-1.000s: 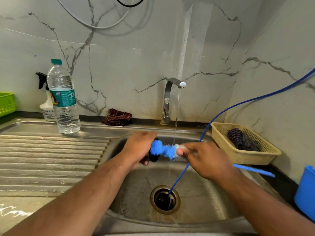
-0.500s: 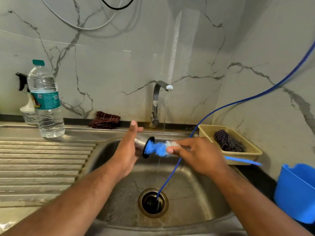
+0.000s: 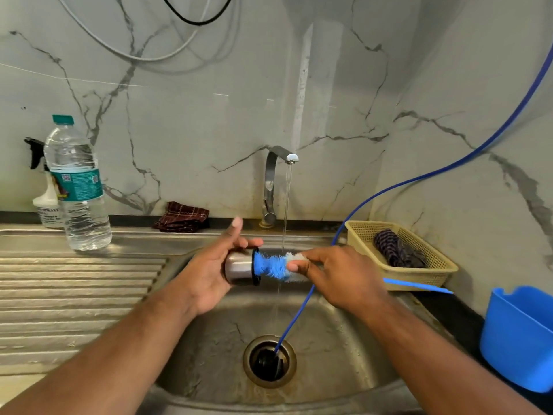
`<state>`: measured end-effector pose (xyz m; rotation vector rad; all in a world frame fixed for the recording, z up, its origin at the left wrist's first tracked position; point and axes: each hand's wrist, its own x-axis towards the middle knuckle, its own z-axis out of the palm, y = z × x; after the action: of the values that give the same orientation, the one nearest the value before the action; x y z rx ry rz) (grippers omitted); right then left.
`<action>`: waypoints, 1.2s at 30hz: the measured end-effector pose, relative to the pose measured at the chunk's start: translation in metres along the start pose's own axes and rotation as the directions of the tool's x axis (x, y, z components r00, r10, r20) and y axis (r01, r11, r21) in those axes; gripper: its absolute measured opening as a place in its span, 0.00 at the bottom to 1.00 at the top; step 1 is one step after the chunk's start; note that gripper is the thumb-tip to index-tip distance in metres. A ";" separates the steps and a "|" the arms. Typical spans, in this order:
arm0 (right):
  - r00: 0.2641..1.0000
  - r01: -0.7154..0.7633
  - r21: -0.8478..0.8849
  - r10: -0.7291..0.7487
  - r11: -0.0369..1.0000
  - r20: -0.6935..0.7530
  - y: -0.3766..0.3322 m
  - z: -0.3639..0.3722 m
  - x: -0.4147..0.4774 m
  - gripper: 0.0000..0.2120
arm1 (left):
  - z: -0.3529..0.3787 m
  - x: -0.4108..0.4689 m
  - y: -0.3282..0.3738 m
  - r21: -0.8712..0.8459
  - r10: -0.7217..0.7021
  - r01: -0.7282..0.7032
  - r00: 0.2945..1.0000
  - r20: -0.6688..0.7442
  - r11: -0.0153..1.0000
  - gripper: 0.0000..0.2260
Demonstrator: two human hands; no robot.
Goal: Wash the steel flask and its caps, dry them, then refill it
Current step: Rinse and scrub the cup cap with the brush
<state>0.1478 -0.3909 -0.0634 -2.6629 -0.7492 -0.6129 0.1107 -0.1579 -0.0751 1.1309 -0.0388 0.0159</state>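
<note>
A small steel cap [image 3: 239,269] with a black rim lies on its side in my left hand [image 3: 206,274], over the sink. The thumb sticks up and the fingers wrap behind and over the cap. My right hand [image 3: 338,274] pinches a blue bottle brush [image 3: 273,265] just behind its bristles, and the bristle head sits at the cap's mouth. The brush's blue handle [image 3: 419,286] pokes out to the right. A thin stream of water [image 3: 285,205] runs from the tap [image 3: 270,181] onto the bristles. The flask body is not in view.
The steel sink [image 3: 209,339] has a blue hose [image 3: 419,181] running down into its drain [image 3: 269,360]. On the left stand a water bottle [image 3: 79,187] and a spray bottle [image 3: 48,205] by the ribbed drainboard [image 3: 74,289]. A checked cloth [image 3: 182,217] lies behind the sink. At right are a basket [image 3: 434,271] and a blue bucket [image 3: 520,336].
My left hand has turned from covering the cap to cradling it, so its steel side now shows. The brush stays at the cap's mouth under the running water.
</note>
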 end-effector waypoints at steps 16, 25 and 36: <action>0.991 -0.080 0.137 0.063 0.987 0.121 0.008 0.007 0.001 0.29 | -0.012 0.002 -0.006 0.335 -0.046 0.002 0.991 0.122 0.942 0.30; 0.923 0.299 -0.213 -0.339 0.930 -0.182 0.003 0.006 0.005 0.25 | -0.012 0.000 -0.005 0.283 -0.290 0.289 0.956 -0.036 0.915 0.29; 0.924 0.268 -0.266 -0.325 0.926 -0.200 0.002 -0.002 0.000 0.24 | -0.014 0.004 -0.007 0.300 -0.143 0.133 0.990 0.010 0.945 0.22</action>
<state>0.1485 -0.3934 -0.0622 -2.6269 -1.0793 -1.1484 0.1156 -0.1487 -0.0871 1.4352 0.0156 -0.1250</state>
